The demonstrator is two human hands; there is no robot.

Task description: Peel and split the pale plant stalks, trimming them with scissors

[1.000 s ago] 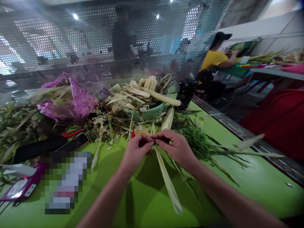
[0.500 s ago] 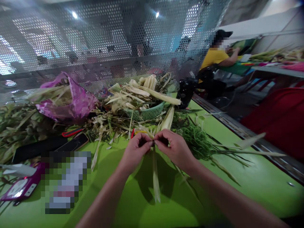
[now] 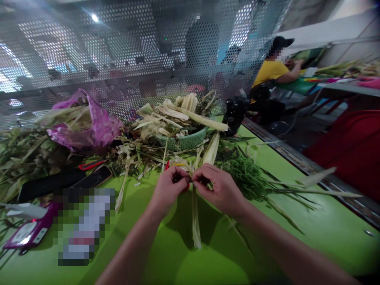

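Note:
My left hand [image 3: 170, 189] and my right hand [image 3: 218, 188] meet fingertip to fingertip over the green table [image 3: 184, 257]. Both pinch the top of a pale palm-leaf strip [image 3: 195, 215], which hangs down toward me between my wrists. Its upper ends fan out behind my fingers. Just beyond my hands lie loose leaf scraps [image 3: 139, 156] and a teal basket [image 3: 185, 141] heaped with pale leaf pieces.
A purple plastic bag [image 3: 89, 124] with leaves sits at the left, and dark green fronds [image 3: 249, 178] lie at the right. A phone [image 3: 94, 179] and a pink object [image 3: 28, 233] lie left of me. A perforated metal screen [image 3: 118, 59] backs the table. A person in yellow [image 3: 270, 73] sits far right.
The leaf strip has swung from slanting right to hanging straight down and looks shorter and narrower. My hands have stayed together in nearly the same spot.

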